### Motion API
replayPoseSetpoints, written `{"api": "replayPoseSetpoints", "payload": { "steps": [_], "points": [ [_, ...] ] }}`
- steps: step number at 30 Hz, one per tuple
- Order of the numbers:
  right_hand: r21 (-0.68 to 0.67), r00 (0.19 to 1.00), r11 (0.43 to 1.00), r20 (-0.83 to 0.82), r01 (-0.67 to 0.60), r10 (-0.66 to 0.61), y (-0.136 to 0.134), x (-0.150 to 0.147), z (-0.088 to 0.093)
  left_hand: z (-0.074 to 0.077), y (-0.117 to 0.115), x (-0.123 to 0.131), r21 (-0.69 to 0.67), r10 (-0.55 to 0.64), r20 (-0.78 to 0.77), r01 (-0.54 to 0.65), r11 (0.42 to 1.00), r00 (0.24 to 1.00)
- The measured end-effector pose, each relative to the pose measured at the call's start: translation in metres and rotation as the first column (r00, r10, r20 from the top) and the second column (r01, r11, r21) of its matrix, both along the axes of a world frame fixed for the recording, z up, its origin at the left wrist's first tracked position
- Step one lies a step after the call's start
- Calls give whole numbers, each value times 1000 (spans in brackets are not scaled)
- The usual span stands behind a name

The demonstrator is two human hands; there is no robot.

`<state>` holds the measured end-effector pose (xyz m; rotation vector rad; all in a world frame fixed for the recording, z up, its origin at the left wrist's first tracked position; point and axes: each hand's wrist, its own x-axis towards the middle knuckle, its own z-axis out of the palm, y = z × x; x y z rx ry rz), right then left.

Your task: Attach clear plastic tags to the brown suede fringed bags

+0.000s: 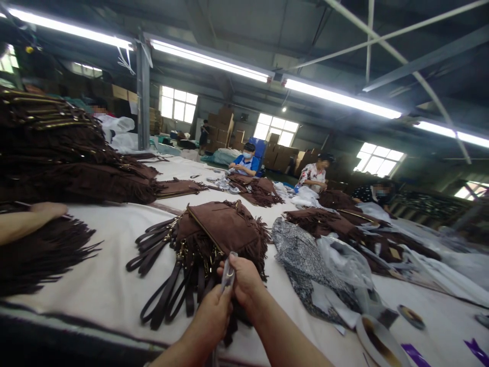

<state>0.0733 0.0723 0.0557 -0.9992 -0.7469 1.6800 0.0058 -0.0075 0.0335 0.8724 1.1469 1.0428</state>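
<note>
Both my hands are together at the near side of a stack of brown fringed bags (225, 219) with gold zippers. My left hand (214, 313) is closed round the lower part of a narrow strip in clear plastic (228, 272). Higher up, my right hand (246, 283) pinches the same strip, thumb on top. What lies inside the plastic is too small to make out. Dark wrist straps (164, 295) with gold clasps fan out from the stack to the left of my hands. Fringe and straps beneath my hands are partly hidden.
At left, a co-worker's hand (48, 210) rests by a dark fringed piece (42, 255), below a tall pile of bags (57, 163). To the right lie a grey patterned cloth (305, 260), clear plastic bags (346, 260) and a tape roll (376, 341). Several people sit across the table.
</note>
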Motion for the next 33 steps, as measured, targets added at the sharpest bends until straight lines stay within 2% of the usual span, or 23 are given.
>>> {"api": "replayPoseSetpoints", "payload": {
  "steps": [3,6,9,11,13,15,17,22,26,30,33],
  "points": [
    [-123,996,992,-90,-32,21,-2,8,4,7,-6,-9,-25,-17,83,19,999,996],
    [-94,970,978,-176,-186,168,-15,21,5,14,-10,-17,-53,-38,117,44,998,992],
    [-70,947,949,-114,-309,300,-32,26,1,16,-13,-17,-64,-55,126,63,996,991],
    [-37,958,957,-1,-287,287,-39,19,-2,17,-13,-14,-72,-56,132,65,995,990],
    [6,973,977,96,-213,211,-40,8,-4,17,-13,-11,-90,-56,124,67,994,991],
    [31,981,990,143,-136,131,-35,-3,-3,18,-13,-8,-89,-51,112,61,994,992],
    [43,985,993,139,-109,102,-27,-10,-1,19,-14,-9,-82,-56,110,65,995,992],
    [48,977,978,82,-202,198,-14,-8,6,21,-15,-24,-155,-66,204,99,983,977],
    [116,959,952,60,-283,278,-11,2,7,16,-12,-35,-124,-106,317,151,981,943],
    [129,951,946,126,-297,282,-10,6,6,12,-8,-34,-116,-107,305,148,982,946],
    [111,937,938,161,-328,309,-13,6,5,15,-3,-27,-127,-71,256,107,986,964]
  ]
}}
